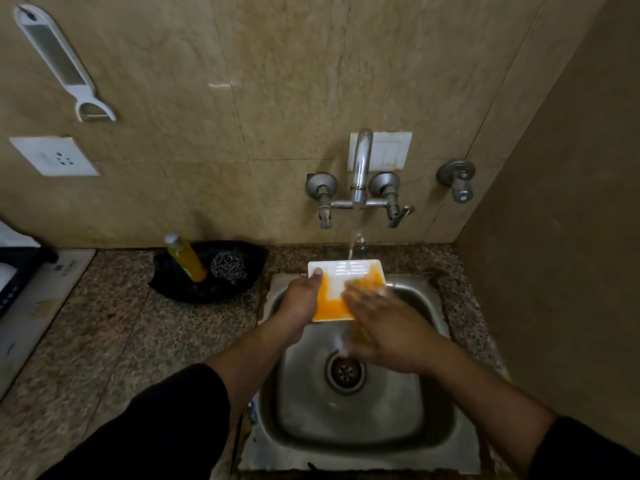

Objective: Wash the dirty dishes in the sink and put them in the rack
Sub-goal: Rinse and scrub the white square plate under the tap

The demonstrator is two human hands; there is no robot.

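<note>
The speckled stone worktop (114, 327) runs across the near scene, with the steel sink (353, 410) set into its right half. At the far left edge, a dark rack (15, 275) shows only in part. Over the far rim of the sink a white rectangular plate (337, 277), smeared with orange residue, is tilted under the running tap (360, 168). The left hand (301, 299) has its grip closed on the plate's left edge, thumb on top. The right hand (384, 327) is blurred, lying flat across the plate's right side – I cannot tell whether it holds a scrubber or rubs bare. To do this step well, keep the plate angled so water sheets towards the near edge, and work the orange film from far to near – corners last. The soap bottle (185, 258) and steel scourer (227, 266) sit in a black dish (207, 292) left of the sink
</note>
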